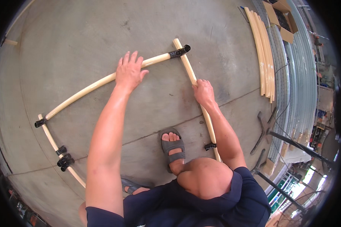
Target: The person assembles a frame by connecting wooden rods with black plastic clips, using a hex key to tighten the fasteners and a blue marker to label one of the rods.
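A frame of cream-coloured pipes lies on the floor. My left hand (129, 72) rests with outstretched fingers on the long cross pipe (87, 90). My right hand (204, 92) is closed round the right-hand side pipe (188, 67). Where these two pipes meet at the far right, a black pipe joint (179, 52) clamps them. Another black joint (40, 123) links the cross pipe to the left side pipe (50, 137). Lower down that left pipe sit several black joints (65, 161). One more black joint (210, 146) is on the right pipe, near my right forearm.
Loose cream pipes (262, 56) lie at the right beside grey metal rails (299, 75). An open cardboard box (281, 19) stands at the far right. Dark curved bars (259, 132) and black posts (297, 145) are nearer. My sandalled foot (173, 149) stands inside the frame.
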Action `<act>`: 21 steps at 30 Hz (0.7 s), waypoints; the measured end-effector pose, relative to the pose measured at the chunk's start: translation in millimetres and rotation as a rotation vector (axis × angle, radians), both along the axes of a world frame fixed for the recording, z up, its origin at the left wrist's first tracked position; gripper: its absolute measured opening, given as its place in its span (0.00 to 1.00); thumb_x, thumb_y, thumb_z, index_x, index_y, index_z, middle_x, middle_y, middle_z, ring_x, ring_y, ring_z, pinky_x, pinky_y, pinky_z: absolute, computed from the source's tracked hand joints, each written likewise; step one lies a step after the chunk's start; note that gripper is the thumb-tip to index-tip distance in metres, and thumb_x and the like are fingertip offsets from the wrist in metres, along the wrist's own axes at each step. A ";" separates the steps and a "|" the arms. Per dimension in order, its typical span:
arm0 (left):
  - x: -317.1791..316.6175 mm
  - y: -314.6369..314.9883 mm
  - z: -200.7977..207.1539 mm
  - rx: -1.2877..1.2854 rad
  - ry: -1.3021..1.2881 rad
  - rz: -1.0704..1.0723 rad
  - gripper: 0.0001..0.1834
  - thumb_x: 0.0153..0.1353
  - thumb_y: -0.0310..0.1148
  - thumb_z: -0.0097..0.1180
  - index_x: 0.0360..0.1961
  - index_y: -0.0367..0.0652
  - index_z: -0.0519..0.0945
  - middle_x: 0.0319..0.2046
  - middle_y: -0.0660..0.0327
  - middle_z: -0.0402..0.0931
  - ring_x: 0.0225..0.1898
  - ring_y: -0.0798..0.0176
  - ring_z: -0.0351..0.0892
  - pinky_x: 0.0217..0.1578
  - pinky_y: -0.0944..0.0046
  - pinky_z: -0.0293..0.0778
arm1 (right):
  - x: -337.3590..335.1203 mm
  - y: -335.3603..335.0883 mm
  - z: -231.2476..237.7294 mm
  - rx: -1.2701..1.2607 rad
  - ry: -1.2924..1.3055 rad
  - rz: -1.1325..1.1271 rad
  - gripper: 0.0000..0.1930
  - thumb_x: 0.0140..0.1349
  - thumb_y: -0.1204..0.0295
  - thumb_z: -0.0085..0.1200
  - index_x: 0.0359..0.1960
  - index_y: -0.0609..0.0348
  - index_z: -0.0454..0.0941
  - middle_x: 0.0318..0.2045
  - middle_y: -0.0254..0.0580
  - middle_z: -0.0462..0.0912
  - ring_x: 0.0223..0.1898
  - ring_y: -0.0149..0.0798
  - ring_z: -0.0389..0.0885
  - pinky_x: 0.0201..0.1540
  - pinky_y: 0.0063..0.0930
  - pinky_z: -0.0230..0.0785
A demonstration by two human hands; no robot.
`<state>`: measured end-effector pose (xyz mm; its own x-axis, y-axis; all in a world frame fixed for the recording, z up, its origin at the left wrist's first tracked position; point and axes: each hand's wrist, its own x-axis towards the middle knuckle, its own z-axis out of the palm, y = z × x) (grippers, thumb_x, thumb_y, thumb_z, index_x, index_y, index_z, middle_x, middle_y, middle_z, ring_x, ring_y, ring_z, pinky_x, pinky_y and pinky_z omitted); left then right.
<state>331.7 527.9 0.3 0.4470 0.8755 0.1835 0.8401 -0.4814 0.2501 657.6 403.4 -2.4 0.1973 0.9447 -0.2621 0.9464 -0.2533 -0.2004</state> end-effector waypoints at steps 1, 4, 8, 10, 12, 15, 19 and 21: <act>10.4 2.2 -8.8 -0.001 0.043 -0.017 0.21 0.64 0.43 0.67 0.53 0.44 0.80 0.62 0.54 0.75 0.65 0.44 0.74 0.63 0.46 0.72 | 0.0 -4.7 0.4 0.002 -0.003 0.008 0.17 0.61 0.65 0.67 0.43 0.66 0.79 0.44 0.59 0.83 0.52 0.60 0.79 0.56 0.51 0.73; 19.4 9.4 -19.7 -0.180 0.054 -0.033 0.19 0.64 0.44 0.67 0.48 0.44 0.79 0.58 0.57 0.77 0.63 0.47 0.75 0.59 0.46 0.77 | -4.2 -8.2 16.4 -0.045 0.049 -0.145 0.15 0.62 0.67 0.64 0.43 0.67 0.79 0.44 0.59 0.83 0.51 0.59 0.79 0.55 0.51 0.74; 22.9 7.9 -27.9 -0.057 0.018 -0.042 0.17 0.64 0.44 0.66 0.44 0.44 0.78 0.54 0.56 0.76 0.60 0.45 0.77 0.51 0.46 0.83 | -2.1 -4.1 17.0 -0.089 -0.022 -0.062 0.15 0.62 0.67 0.63 0.43 0.66 0.78 0.43 0.56 0.83 0.50 0.58 0.79 0.55 0.49 0.73; 26.4 6.3 -23.5 -0.023 0.041 -0.060 0.17 0.64 0.44 0.66 0.43 0.44 0.77 0.53 0.56 0.76 0.59 0.42 0.77 0.49 0.45 0.85 | 3.2 -5.7 14.0 -0.102 -0.071 0.039 0.16 0.62 0.66 0.64 0.42 0.65 0.78 0.43 0.55 0.82 0.49 0.57 0.79 0.55 0.48 0.73; 24.7 11.4 -20.0 -0.112 0.084 -0.080 0.17 0.65 0.43 0.66 0.44 0.43 0.77 0.51 0.55 0.76 0.59 0.41 0.77 0.49 0.45 0.85 | 4.3 -5.9 13.1 -0.061 0.009 -0.035 0.15 0.62 0.66 0.64 0.42 0.65 0.77 0.42 0.54 0.82 0.49 0.57 0.79 0.55 0.48 0.73; 24.7 12.1 -21.3 -0.123 0.100 -0.074 0.17 0.66 0.43 0.65 0.45 0.43 0.76 0.50 0.55 0.75 0.59 0.40 0.77 0.50 0.44 0.85 | -2.3 -5.2 17.0 -0.019 0.017 -0.121 0.15 0.62 0.66 0.64 0.41 0.64 0.77 0.41 0.53 0.82 0.47 0.56 0.79 0.53 0.48 0.73; 25.0 8.6 -24.7 -0.090 0.069 -0.051 0.17 0.67 0.42 0.64 0.46 0.42 0.75 0.48 0.55 0.75 0.61 0.39 0.77 0.50 0.43 0.85 | 4.2 -4.2 19.9 -0.067 0.047 -0.096 0.15 0.62 0.64 0.65 0.42 0.62 0.78 0.41 0.50 0.82 0.44 0.55 0.81 0.50 0.47 0.74; 24.5 7.3 -26.0 -0.098 0.050 -0.038 0.17 0.67 0.42 0.64 0.46 0.43 0.75 0.48 0.55 0.76 0.61 0.39 0.77 0.50 0.42 0.84 | 13.7 5.9 29.0 -0.227 0.134 -0.106 0.16 0.62 0.63 0.65 0.41 0.61 0.78 0.41 0.49 0.82 0.42 0.54 0.82 0.47 0.46 0.74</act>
<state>356.1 535.2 -25.7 0.4870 0.8702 0.0741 0.8342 -0.4886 0.2556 671.3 409.3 26.6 0.2413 0.8349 -0.4946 0.8812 -0.4020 -0.2487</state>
